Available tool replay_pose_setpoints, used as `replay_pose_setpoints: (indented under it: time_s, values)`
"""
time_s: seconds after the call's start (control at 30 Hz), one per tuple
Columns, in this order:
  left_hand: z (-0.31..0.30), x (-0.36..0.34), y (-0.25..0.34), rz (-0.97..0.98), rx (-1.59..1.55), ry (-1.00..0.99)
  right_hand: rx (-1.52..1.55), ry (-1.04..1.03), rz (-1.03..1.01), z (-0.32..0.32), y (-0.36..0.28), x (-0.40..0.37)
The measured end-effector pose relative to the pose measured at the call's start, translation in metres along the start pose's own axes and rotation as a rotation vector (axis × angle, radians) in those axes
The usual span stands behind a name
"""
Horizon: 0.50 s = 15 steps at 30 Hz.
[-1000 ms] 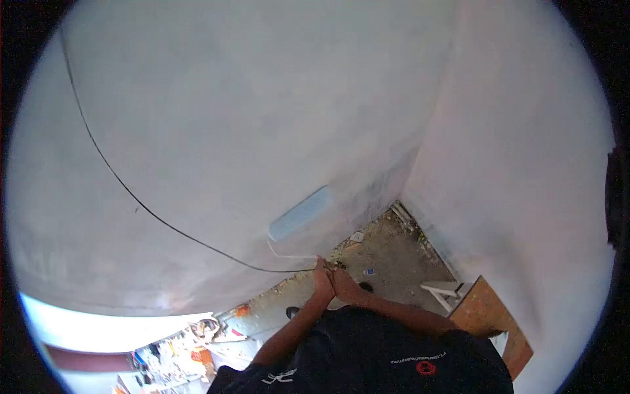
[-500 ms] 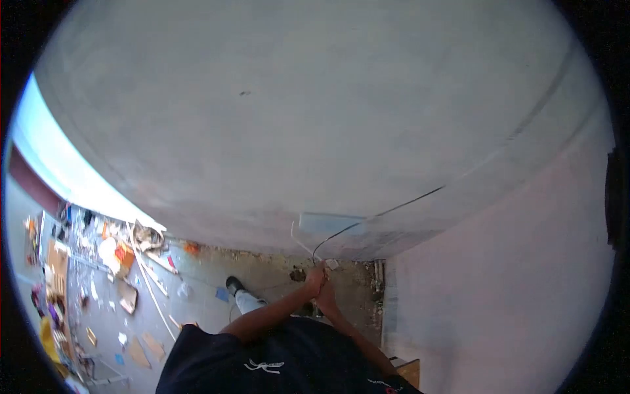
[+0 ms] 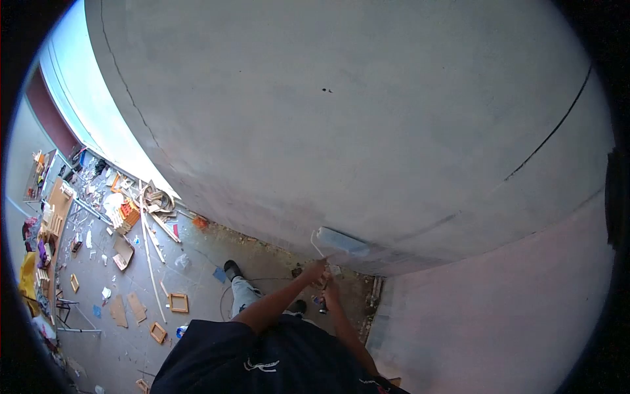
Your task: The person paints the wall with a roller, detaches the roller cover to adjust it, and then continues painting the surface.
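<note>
A paint roller with a pale, whitish-blue sleeve point(image 3: 343, 241) lies against the lower part of the grey wall point(image 3: 315, 144), its bent wire frame running down to my hands. My left hand point(image 3: 317, 270) is closed around the handle, just below the frame. Close under it, my right hand point(image 3: 331, 287) is closed on the handle too. The dark end of the handle point(image 3: 321, 305) shows beside my right wrist. Finger details are small and partly hidden.
A pinkish wall point(image 3: 472, 308) meets the grey one at right. Rubble lines the wall's foot. A thin loop of cord point(image 3: 222, 299) curves by my feet. Wooden frames point(image 3: 178, 303), long strips point(image 3: 152, 246), cardboard point(image 3: 123, 253) and scraps litter the floor at left.
My view has shifted, bringing more of the cluttered floor into sight. The roller appears farther right and slightly lower in the picture. Both hands stay closed on its handle.
</note>
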<state>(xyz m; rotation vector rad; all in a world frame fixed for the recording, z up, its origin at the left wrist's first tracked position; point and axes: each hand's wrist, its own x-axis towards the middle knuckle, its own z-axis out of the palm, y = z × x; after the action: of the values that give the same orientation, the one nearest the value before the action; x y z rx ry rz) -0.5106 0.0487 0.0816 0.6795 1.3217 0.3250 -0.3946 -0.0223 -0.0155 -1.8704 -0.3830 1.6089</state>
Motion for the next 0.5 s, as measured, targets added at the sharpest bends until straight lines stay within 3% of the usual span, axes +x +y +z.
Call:
replay_pose_setpoints:
  time_s: [0.1,0.23,0.3,0.33,0.4,0.5]
  values:
    - [-0.045,0.122,-0.069,0.231,0.03,0.034,-0.106,-0.078,-0.054,-0.015,0.015,0.007]
    - [-0.099,0.114,-0.044,0.554,0.425,0.062,-0.206,-0.037,0.026,-0.007,0.028,0.0]
    - [-0.111,0.145,-0.042,0.722,0.353,-0.055,-0.242,-0.081,0.018,-0.003,0.067,0.023]
    - [-0.104,0.11,-0.004,0.386,0.413,-0.058,-0.239,-0.08,0.116,0.005,0.074,0.021]
    - [-0.089,0.104,0.012,0.401,0.466,-0.282,-0.235,-0.078,0.302,0.031,0.08,0.016]
    - [-0.077,0.076,0.022,0.377,0.534,-0.686,0.145,-0.142,0.596,0.062,0.107,0.031]
